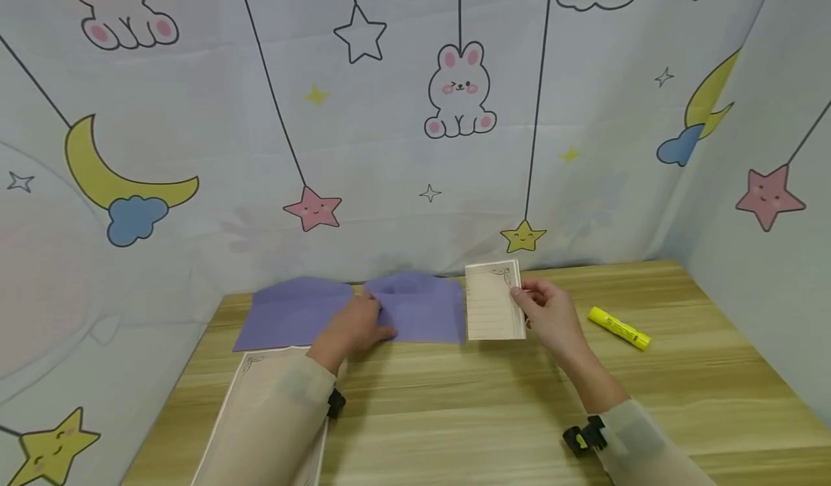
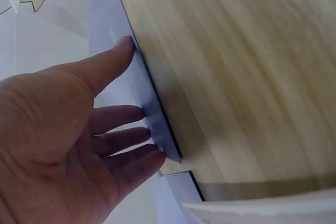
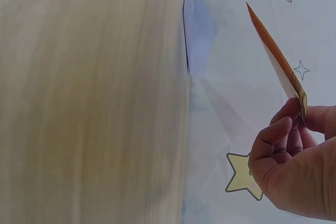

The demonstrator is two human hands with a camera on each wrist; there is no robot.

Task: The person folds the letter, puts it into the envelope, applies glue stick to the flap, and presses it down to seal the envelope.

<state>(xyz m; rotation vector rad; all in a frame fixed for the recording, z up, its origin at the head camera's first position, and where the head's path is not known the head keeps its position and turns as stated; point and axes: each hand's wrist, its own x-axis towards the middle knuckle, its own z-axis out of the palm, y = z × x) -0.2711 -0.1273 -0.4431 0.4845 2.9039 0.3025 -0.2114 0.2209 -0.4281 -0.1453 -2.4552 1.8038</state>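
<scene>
My right hand pinches a folded sheet of lined letter paper by its right edge, thumb in front. The cream paper has a scroll ornament in its upper right corner and is held up above the table; the right wrist view shows the folded paper edge-on. Spread over the left side of the right purple envelope, my left hand touches it with thumb and fingertips. In the left wrist view the fingers are fairly straight against the envelope. A second purple envelope lies left of it.
A larger cream letter sheet with a corner ornament lies at the front left, partly under my left sleeve. A yellow tube with dark print lies right of my right hand. Behind the wooden table hangs a printed cloth.
</scene>
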